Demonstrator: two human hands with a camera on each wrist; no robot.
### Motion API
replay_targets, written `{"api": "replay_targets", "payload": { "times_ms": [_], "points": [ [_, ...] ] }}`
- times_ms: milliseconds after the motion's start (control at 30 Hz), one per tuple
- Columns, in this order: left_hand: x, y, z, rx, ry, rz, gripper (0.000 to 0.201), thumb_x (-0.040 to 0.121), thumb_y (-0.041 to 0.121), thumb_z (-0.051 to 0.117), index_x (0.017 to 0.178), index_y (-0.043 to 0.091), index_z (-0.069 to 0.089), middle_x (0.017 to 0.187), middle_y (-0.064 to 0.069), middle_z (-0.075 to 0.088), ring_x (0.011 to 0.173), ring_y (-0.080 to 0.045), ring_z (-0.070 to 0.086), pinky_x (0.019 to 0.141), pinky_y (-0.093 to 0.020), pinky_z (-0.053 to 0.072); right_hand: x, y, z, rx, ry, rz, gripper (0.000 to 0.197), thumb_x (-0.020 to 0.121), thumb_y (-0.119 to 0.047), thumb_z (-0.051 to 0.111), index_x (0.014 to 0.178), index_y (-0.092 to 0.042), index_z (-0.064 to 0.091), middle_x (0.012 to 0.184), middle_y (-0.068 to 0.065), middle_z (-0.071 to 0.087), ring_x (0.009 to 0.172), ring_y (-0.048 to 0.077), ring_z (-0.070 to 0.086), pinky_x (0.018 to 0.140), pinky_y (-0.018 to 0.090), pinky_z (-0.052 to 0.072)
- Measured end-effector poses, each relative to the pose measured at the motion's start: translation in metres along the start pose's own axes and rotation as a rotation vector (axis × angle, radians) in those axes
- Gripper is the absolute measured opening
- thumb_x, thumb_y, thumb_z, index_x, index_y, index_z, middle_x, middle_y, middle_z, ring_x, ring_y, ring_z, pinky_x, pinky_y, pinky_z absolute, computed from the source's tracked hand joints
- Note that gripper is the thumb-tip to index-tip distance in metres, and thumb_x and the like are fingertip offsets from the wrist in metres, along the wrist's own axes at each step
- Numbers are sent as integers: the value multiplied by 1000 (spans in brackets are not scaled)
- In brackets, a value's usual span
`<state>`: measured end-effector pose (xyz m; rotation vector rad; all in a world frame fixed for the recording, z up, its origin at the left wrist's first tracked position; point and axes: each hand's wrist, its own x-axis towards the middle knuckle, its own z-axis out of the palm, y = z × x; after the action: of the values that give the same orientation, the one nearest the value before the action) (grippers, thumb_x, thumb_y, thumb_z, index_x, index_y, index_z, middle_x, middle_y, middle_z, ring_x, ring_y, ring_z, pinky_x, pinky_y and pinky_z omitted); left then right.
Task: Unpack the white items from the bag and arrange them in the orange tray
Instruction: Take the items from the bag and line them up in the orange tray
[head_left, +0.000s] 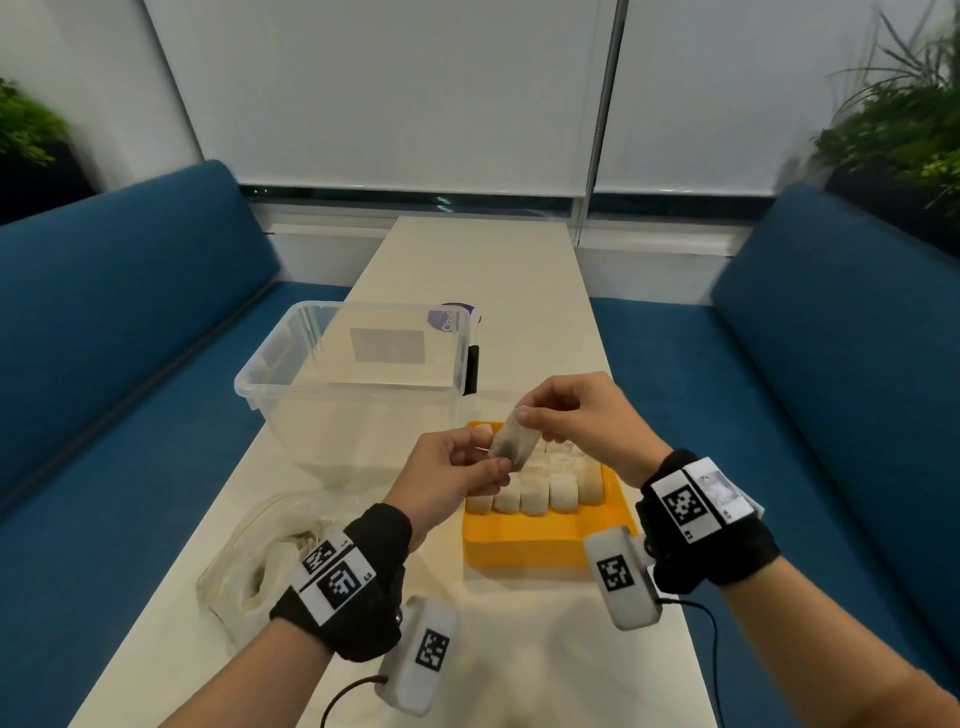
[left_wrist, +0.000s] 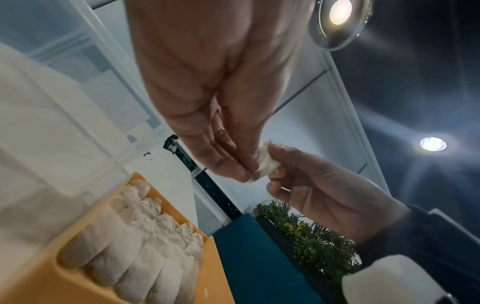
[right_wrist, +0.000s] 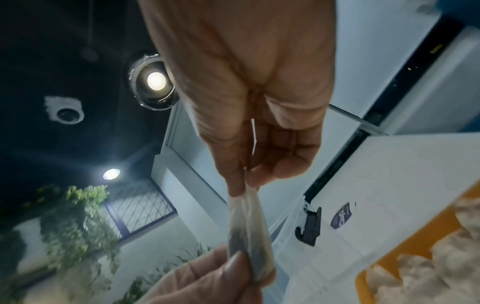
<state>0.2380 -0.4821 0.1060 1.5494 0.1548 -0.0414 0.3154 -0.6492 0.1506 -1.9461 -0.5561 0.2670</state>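
Your left hand (head_left: 452, 475) pinches the lower end of a white pouch (head_left: 511, 441) and your right hand (head_left: 576, 415) pinches its top, above the orange tray (head_left: 524, 545). It looks light, soft and crushable; hold it by the ends.

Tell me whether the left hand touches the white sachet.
Touching: the right wrist view shows the left hand pinching the white sachet's lower end.

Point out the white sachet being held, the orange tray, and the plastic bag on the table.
white sachet (head_left: 511, 441): head view, on its middle, between both hands.
orange tray (head_left: 524, 543): head view, on its bare near floor.
plastic bag (head_left: 249, 561): head view, on its crumpled clear side by the left wrist.
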Motion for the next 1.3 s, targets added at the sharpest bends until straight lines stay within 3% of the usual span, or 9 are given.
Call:
{"api": "replay_targets", "payload": {
  "times_ms": [100, 300, 500, 667, 800, 933, 1033, 1200, 1300],
  "points": [
    [1, 0, -1, 39, 9, 7, 29, 86, 3, 68, 115, -1, 63, 87, -14, 72, 74, -12, 71, 67, -19, 54, 0, -2, -2, -130, 9, -74, 11, 84, -17, 70, 93, -11, 73, 82, -1, 70, 65, 3, 61, 64, 17, 51],
    [2, -2, 0, 105, 36, -39, 26, 89, 11, 67, 115, 16, 65, 110, -6, 68, 90, -17, 68, 73, -25, 58, 11, 5, -16, -482, 12, -110, 11, 86, -20, 67, 94, -18, 74, 86, -4, 66, 74, 4, 54, 73, 22, 46],
    [-2, -10, -8, 112, 83, -84, 19, 93, 12, 62, 111, 14, 66, 111, -5, 67, 88, -16, 66, 62, -17, 53, 25, 43, -28, -799, -70, 12, 15, 91, -15, 59, 98, -16, 72, 100, 3, 68, 87, 17, 60, 80, 29, 51],
    [-8, -20, -20, 128, 134, -113, 15, 94, 15, 61, 107, 18, 67, 109, -5, 69, 93, -19, 67, 77, -28, 56, 23, 68, -26, -1033, -297, 150, 10, 85, -18, 65, 91, -20, 73, 95, -4, 69, 85, 14, 61, 82, 29, 50],
    [-12, -24, -28, 108, 181, -128, 14, 92, 15, 63, 105, 16, 68, 107, -8, 70, 87, -16, 68, 75, -28, 56, 33, 84, -17, -1175, -415, 243, 9, 83, -13, 67, 88, -19, 73, 98, -4, 68, 96, 18, 59, 92, 37, 38],
    [-15, -26, -34, 112, 204, -141, 14, 92, 15, 63, 105, 17, 69, 106, -9, 71, 88, -17, 67, 72, -26, 56, 49, 94, -9, -1289, -350, 239, 19, 88, -5, 53, 79, -21, 59, 101, 2, 66, 103, 25, 59, 104, 45, 29],
    [-18, -26, -38, 104, 224, -150, 14, 92, 14, 62, 105, 16, 69, 106, -8, 70, 90, -18, 67, 71, -26, 53, 57, 98, -6, -1349, -292, 216, 27, 92, -6, 42, 71, -23, 44, 90, 1, 56, 106, 26, 59, 103, 43, 31],
    [-22, -28, -43, 106, 246, -159, 14, 93, 15, 61, 105, 16, 68, 106, -7, 70, 91, -19, 67, 72, -25, 54, 65, 108, -5, -1381, -285, 241, 25, 93, -7, 44, 102, -20, 63, 108, 2, 65, 106, 24, 59, 102, 42, 31],
    [-23, -30, -47, 111, 251, -164, 14, 93, 15, 62, 104, 17, 69, 106, -7, 70, 91, -20, 67, 73, -26, 53, 65, 106, -8, -1363, -278, 249, 24, 93, -8, 46, 105, -19, 63, 110, 3, 64, 107, 25, 59, 102, 42, 32]
  ]
}}
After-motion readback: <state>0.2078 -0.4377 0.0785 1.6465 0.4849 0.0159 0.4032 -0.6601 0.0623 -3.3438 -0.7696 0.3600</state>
